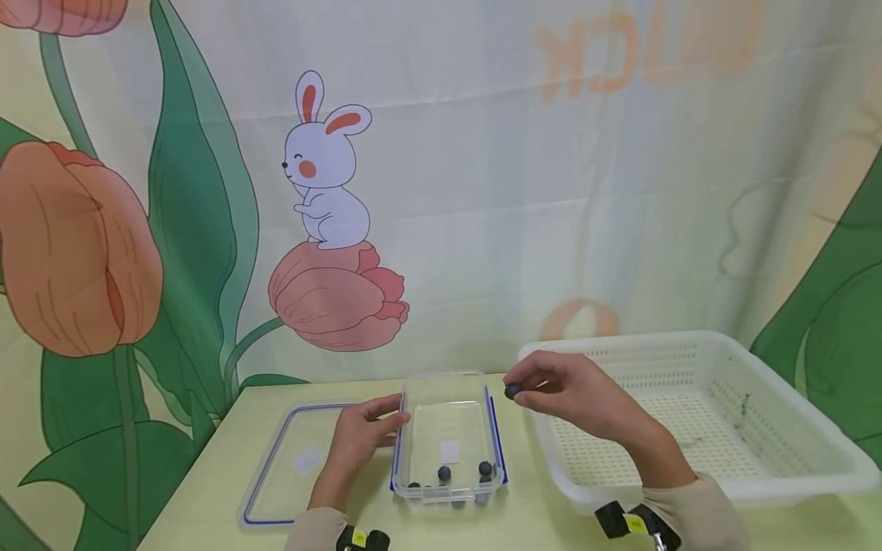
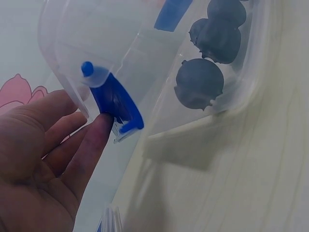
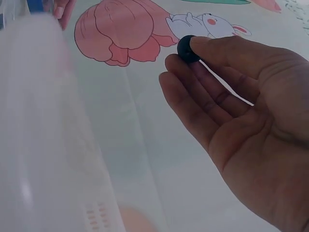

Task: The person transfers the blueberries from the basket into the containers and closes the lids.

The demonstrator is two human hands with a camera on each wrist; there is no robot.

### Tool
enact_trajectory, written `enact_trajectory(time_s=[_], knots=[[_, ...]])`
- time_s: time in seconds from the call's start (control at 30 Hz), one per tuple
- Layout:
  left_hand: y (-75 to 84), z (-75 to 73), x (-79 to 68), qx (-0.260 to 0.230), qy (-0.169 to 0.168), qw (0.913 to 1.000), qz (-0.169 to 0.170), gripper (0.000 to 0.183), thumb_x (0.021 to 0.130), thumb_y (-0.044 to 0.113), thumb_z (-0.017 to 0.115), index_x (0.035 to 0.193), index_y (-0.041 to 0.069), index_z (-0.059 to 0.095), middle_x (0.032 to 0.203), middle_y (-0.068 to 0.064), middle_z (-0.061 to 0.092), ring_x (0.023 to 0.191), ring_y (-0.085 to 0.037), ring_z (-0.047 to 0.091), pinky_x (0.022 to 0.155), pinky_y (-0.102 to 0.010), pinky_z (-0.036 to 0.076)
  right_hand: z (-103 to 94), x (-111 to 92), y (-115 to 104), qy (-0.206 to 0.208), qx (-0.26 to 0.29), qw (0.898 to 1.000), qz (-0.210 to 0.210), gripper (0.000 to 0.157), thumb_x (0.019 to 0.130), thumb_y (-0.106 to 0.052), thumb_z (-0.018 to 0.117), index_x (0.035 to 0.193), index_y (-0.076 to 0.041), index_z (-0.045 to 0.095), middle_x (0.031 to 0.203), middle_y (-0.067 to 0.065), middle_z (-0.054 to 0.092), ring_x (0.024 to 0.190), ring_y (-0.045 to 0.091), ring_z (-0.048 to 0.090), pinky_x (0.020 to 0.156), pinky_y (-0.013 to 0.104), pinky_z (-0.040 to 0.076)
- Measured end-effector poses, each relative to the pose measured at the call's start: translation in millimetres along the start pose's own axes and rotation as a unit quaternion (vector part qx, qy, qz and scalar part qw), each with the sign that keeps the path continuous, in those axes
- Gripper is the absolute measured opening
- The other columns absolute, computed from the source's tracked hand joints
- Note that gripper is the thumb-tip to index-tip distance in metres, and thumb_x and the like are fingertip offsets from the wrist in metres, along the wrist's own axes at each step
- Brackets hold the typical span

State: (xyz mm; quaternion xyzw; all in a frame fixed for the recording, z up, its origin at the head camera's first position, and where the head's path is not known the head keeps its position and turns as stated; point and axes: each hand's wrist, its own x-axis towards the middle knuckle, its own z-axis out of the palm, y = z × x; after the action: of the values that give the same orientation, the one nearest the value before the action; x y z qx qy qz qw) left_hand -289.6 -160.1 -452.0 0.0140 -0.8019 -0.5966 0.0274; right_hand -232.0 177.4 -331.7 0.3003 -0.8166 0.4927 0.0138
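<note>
My right hand (image 1: 586, 394) pinches a single blueberry (image 1: 512, 391) between thumb and fingertips, just right of a clear plastic food container (image 1: 430, 428) and by the white basket's left rim. The right wrist view shows the berry dark and round at the fingertips. On the container's left side, my left hand (image 1: 361, 432) grips the wall, thumb at the rim. In the left wrist view a finger touches the blue clip (image 2: 118, 104) there. Several blueberries (image 2: 199, 83) lie inside the container, gathered at its near end.
A clear lid (image 1: 289, 436) with a blue seal lies on the table left of the container, partly behind the left hand. To the right stands a large white perforated basket (image 1: 648, 444). A printed curtain (image 1: 468, 229) hangs behind the table.
</note>
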Motion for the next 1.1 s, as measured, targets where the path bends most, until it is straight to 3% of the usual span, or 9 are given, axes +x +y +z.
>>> enact_trajectory(time_s=[0.43,0.63,0.9,1.1], knots=[[2.2,0.1,-1.7,-0.005,-0.003,1.0000,0.003,0.040,0.097,0.018,0.081,0.134,0.006,0.074,0.134,-0.015,0.071,0.107,-0.027,0.073,0.080,-0.035,0.065,32.6,5,1,-0.008,-0.008,1.000,-0.022,0.017,0.098,-0.006,0.077,0.114,-0.009,0.075,0.108,0.000,0.074,0.096,0.016,0.072,0.091,0.032,0.062],[2.4,-0.2,-2.5,-0.010,-0.005,0.9999,0.009,0.041,0.096,0.018,0.082,0.134,0.005,0.074,0.135,-0.017,0.071,0.106,-0.027,0.073,0.080,-0.036,0.066,54.3,8,0,-0.034,-0.014,0.999,-0.034,0.015,0.098,-0.005,0.076,0.112,-0.008,0.074,0.107,-0.001,0.074,0.094,0.013,0.072,0.090,0.033,0.061],[0.6,0.6,-1.3,-0.004,0.000,1.0000,-0.001,0.039,0.097,0.016,0.081,0.134,0.007,0.074,0.135,-0.015,0.071,0.111,-0.029,0.073,0.081,-0.035,0.065,80.3,12,-4,-0.057,-0.077,0.995,0.005,0.015,0.095,0.001,0.076,0.106,-0.008,0.073,0.097,-0.007,0.073,0.088,0.009,0.070,0.080,0.028,0.059],[0.3,1.3,-0.4,-0.003,-0.002,1.0000,0.000,0.040,0.097,0.018,0.081,0.135,0.008,0.074,0.135,-0.014,0.071,0.112,-0.029,0.072,0.082,-0.035,0.065,90.8,14,3,-0.093,-0.092,0.991,0.007,0.016,0.092,0.004,0.077,0.102,-0.008,0.074,0.094,-0.005,0.072,0.083,0.005,0.068,0.075,0.025,0.058]])
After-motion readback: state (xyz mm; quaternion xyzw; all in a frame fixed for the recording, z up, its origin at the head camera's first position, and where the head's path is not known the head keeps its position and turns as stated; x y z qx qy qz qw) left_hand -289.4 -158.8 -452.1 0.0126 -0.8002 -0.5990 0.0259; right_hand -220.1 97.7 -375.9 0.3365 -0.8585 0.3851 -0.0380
